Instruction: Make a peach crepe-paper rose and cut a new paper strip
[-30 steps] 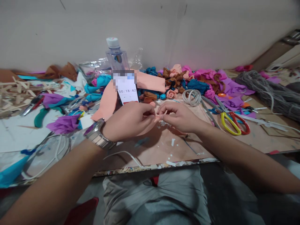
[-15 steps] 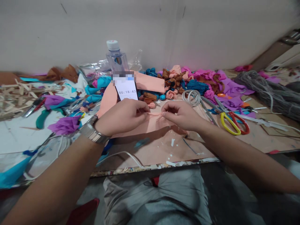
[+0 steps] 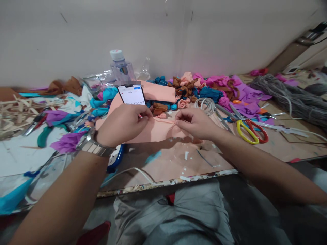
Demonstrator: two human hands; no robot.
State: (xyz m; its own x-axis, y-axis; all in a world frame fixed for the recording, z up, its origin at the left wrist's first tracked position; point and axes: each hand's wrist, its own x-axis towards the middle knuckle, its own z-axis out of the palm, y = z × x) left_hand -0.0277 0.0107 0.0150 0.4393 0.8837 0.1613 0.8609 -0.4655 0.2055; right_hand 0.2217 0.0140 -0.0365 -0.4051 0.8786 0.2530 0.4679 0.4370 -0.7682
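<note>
A sheet of peach crepe paper (image 3: 160,130) stretches between my hands, its upper edge folded or rolled. My left hand (image 3: 126,122), with a metal watch (image 3: 93,143) on the wrist, pinches the left end of that edge. Closed fingertips of my right hand (image 3: 196,123) grip the edge on the right, where the paper is gathered. Behind my left hand leans a phone (image 3: 131,94) with a running timer, partly covered by the hand. Finished peach paper roses (image 3: 183,103) lie just beyond the paper.
Yellow-and-red-handled scissors (image 3: 251,131) and a coil of clear tubing (image 3: 205,106) lie to the right, near grey yarn (image 3: 278,92). A water bottle (image 3: 122,68) stands at the back. Wooden sticks (image 3: 20,109) and purple paper (image 3: 67,141) are on the left.
My left hand has moved left, widening the gap between my hands and showing more of the paper edge. A blue-rimmed object now shows below my left wrist. The view has shifted slightly.
</note>
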